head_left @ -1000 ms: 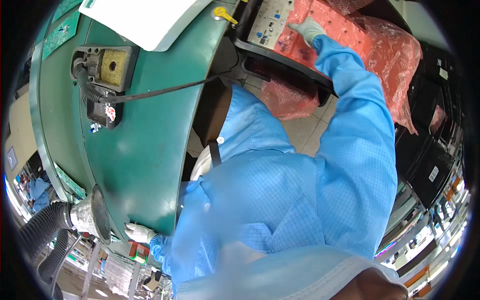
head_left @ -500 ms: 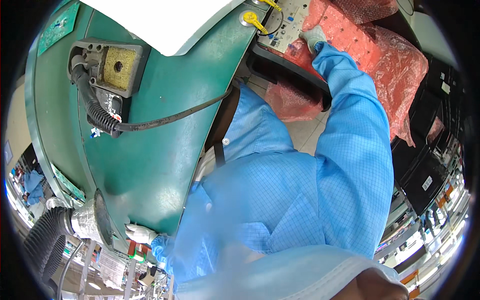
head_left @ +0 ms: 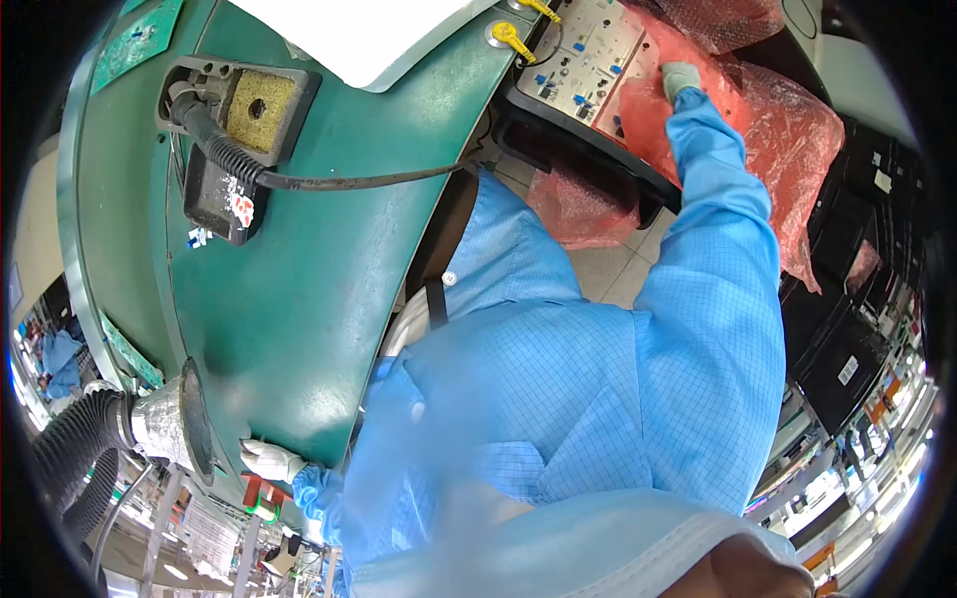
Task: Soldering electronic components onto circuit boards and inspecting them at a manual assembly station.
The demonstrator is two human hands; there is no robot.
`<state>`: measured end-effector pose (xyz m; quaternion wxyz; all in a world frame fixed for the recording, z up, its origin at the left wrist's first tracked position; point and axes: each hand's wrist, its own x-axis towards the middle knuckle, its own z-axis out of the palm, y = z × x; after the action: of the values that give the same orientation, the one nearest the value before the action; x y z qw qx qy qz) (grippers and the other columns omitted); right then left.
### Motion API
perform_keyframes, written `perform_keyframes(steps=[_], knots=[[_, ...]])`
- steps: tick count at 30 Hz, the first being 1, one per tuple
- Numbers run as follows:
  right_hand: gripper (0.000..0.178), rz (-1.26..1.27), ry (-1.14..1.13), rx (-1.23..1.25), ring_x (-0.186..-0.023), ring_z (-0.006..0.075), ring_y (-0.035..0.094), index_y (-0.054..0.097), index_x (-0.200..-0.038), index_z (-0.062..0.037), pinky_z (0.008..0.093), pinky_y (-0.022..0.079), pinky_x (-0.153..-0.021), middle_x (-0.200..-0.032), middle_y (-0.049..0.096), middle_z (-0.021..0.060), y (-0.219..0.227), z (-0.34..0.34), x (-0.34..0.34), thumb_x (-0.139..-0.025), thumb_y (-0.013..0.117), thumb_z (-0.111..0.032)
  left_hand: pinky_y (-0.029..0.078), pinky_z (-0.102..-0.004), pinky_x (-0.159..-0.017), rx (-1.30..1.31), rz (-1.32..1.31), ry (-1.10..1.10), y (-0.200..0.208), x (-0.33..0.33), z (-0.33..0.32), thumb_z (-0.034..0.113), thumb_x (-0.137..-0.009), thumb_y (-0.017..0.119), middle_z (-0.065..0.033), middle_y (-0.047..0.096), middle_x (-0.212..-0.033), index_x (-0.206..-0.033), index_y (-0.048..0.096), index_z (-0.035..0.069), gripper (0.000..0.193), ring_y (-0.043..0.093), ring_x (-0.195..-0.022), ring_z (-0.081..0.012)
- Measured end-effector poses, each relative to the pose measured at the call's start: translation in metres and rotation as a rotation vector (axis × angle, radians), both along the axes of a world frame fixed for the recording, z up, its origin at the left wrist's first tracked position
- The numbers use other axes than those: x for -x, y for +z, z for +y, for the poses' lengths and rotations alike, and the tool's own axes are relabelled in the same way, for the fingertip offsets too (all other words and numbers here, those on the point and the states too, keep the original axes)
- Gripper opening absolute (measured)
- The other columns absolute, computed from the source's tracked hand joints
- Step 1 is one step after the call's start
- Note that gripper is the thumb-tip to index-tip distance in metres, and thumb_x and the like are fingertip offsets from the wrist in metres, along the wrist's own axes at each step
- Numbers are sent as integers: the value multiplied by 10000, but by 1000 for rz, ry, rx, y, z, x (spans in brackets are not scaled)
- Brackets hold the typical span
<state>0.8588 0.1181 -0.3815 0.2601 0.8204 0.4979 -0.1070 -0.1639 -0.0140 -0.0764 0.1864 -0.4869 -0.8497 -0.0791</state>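
Observation:
My right hand [head_left: 682, 78], in a whitish glove, is at the far right with its fingers closed on a sheet of pink bubble wrap [head_left: 738, 105]. The wrap is folded back over the right part of a black tray [head_left: 653, 182]. Beside it, pale circuit boards [head_left: 590, 60] with blue and dark parts lie uncovered in the tray. More boards may lie under the wrap; it hides them. My left hand [head_left: 271, 460], also gloved, rests on the near left edge of the green bench [head_left: 329, 289], its fingers stretched out and holding nothing.
A soldering iron stand with a yellow sponge [head_left: 257, 108] sits on the bench, its dark cable [head_left: 369, 181] running to the bench edge. A metal fume hood [head_left: 177, 427] is near my left hand. Yellow grounding plugs [head_left: 510, 38] and a white panel [head_left: 374, 35] are at the back.
My right hand has moved right, drawing the bubble wrap with it, and much more of the boards now shows. My left hand remains on the bench edge. The view has shifted slightly.

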Motion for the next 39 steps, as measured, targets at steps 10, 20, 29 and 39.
perform_keyframes(steps=[10,20,29,39], knots=[[459,693,-540,-794,-1101,141,629,707,-1221,-79,309,460,-986,-1202,715,51,200,-43,-79,-911,650,-412,517,-422,-823,-41,-1,-77,-2,1,1,302,-1034,501,-280,674,-1045,-1071,632,-88,413,636,-887,-415],[547,-387,-548,-551,-1217,428,565,402,-1495,-236,475,461,-1011,-1397,555,182,311,-262,-252,-987,339,-429,504,-420,-899,-34,-76,5,3,-13,6,372,-1031,482,-245,669,-1121,-1180,629,-49,470,643,-990,-395],[655,-295,-937,-747,-1073,341,671,630,-1293,-127,455,527,-878,-1217,677,168,251,-390,-266,-881,488,-617,507,-432,-898,-9,-46,29,1,-10,11,377,-1029,476,-237,673,-1132,-1168,641,-38,468,643,-1000,-394],[704,-195,-1155,-743,-1029,311,695,616,-1303,-90,440,541,-845,-1177,688,189,280,-472,-260,-795,639,-576,499,-477,-871,-13,44,38,3,-14,16,421,-1014,461,-256,682,-1060,-1125,663,-30,507,639,-959,-431]])
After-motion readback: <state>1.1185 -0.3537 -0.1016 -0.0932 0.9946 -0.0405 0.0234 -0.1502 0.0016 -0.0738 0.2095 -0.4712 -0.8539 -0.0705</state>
